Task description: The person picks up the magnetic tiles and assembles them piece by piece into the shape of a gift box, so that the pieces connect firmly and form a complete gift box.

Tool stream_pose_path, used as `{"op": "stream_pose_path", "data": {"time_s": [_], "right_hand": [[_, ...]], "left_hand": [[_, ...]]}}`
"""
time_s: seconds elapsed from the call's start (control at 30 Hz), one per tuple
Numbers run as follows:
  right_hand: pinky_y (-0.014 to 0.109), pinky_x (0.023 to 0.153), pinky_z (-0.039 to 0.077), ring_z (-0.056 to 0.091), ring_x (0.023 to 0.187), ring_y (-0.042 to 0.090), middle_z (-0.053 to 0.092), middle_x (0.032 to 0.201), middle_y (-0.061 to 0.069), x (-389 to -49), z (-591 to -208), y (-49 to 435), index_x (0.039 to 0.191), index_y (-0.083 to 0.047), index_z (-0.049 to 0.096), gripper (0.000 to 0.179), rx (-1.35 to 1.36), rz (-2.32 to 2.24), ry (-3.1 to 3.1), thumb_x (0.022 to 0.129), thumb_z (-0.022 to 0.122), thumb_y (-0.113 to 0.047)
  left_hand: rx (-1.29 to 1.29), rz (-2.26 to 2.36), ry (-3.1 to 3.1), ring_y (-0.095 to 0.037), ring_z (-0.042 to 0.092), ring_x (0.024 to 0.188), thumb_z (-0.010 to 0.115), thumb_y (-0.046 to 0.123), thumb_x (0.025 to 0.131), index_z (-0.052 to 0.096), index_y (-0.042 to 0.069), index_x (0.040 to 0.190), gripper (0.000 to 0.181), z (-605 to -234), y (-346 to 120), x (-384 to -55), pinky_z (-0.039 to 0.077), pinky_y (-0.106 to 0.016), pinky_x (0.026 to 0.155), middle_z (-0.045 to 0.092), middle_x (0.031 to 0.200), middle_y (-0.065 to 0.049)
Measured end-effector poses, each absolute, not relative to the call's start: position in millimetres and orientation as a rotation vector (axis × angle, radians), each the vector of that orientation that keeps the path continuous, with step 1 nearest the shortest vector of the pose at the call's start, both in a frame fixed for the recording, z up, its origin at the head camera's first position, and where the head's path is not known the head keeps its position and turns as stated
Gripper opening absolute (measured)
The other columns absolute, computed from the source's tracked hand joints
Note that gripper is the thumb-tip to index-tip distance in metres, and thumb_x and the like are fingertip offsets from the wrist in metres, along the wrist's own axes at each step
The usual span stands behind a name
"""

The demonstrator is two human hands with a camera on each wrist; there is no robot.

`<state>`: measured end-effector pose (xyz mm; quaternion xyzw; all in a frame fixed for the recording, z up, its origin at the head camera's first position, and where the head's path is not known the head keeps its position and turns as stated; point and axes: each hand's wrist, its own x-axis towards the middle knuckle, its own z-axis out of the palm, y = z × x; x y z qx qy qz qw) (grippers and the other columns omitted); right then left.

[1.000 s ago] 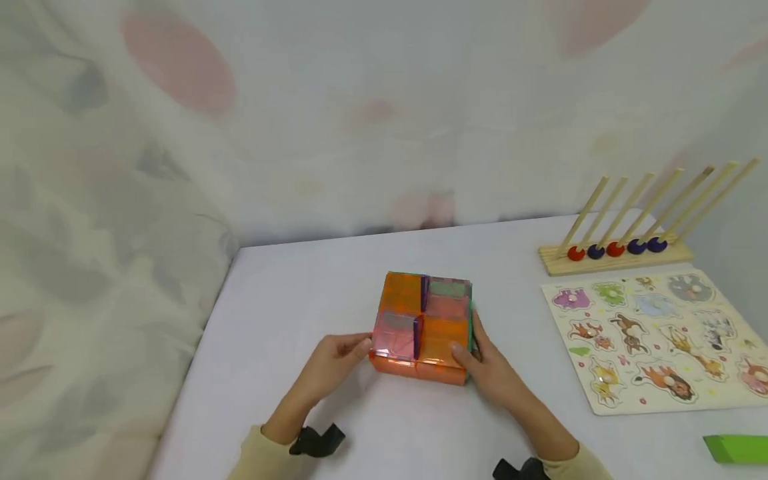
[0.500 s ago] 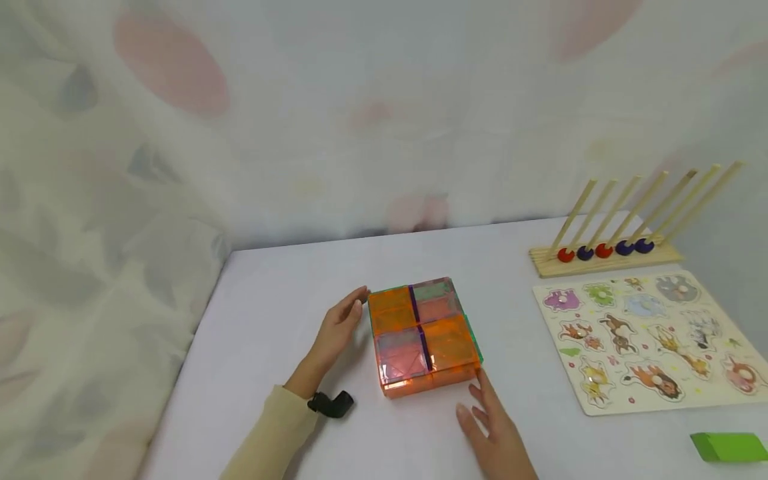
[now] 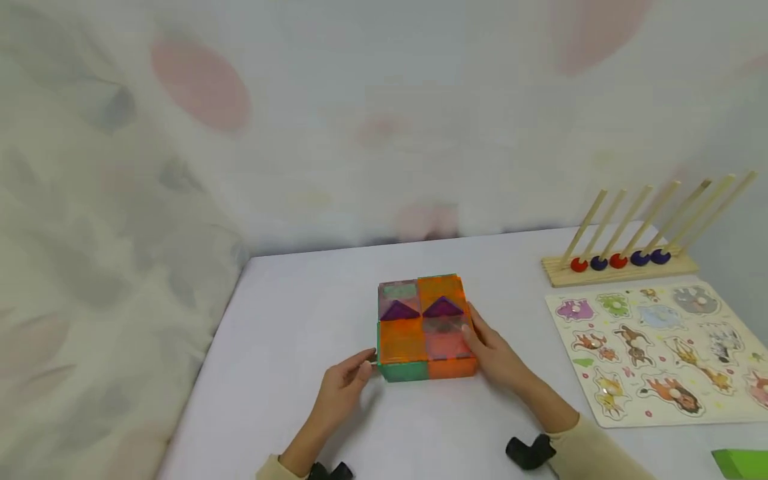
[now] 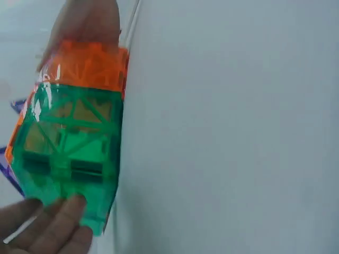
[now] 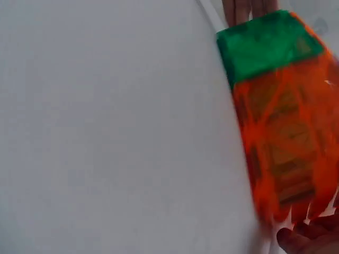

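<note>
On the white table is a low box of see-through magnetic tiles [image 3: 402,340], orange and pink on top, with green and orange along its front. Two purple triangle tiles [image 3: 443,307] stand up from its top. My left hand [image 3: 343,392] is at the box's front left corner; in the left wrist view its fingertips [image 4: 69,211] touch the green wall with fingers fairly straight. My right hand [image 3: 501,360] holds the box's right side, thumb over the top edge and fingers along the side wall. Those fingers are partly hidden behind the box in the head view.
Back right stands a wooden rack [image 3: 621,270] with upright pegs and several red and blue beads. A wooden animal peg puzzle [image 3: 654,400] lies in front of it. A green block [image 3: 744,463] sits at the lower right. Patterned cloth [image 3: 324,133] hangs behind the table.
The box has turned on the table, so the purple triangles, earlier edge-on, now face me. My right hand came away, then returned to the right side; my left hand moved toward the front corner.
</note>
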<state>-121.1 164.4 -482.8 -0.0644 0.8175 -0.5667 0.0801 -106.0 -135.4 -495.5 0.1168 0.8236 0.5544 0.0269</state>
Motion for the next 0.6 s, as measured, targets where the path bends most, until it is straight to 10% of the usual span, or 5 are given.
{"op": "stream_pose_path", "data": {"time_s": [0.2,0.6], "right_hand": [[0.052,0.114,0.024,0.027,0.143,0.034,0.011,0.161,0.013,-100.0,-484.7,154.5,0.156,-0.017,-0.001,0.077,-0.185,-1.705,2.374,0.100,0.048,-0.039],[0.037,0.110,0.033,0.025,0.145,0.026,0.011,0.162,0.002,-95.0,-485.7,167.1,0.155,-0.027,0.003,0.075,-0.311,-1.764,2.349,0.099,0.053,-0.031]], "left_hand": [[0.361,1.603,2.544,-0.027,0.052,0.128,0.054,0.031,0.099,0.028,0.010,0.151,0.062,-486.2,-119.6,-107.1,0.047,-0.038,0.100,0.044,0.147,-0.014],[0.273,1.589,2.551,-0.032,0.058,0.119,0.055,0.038,0.097,0.030,0.014,0.151,0.064,-475.7,-110.4,-107.2,0.055,-0.035,0.088,0.043,0.148,-0.016]]}}
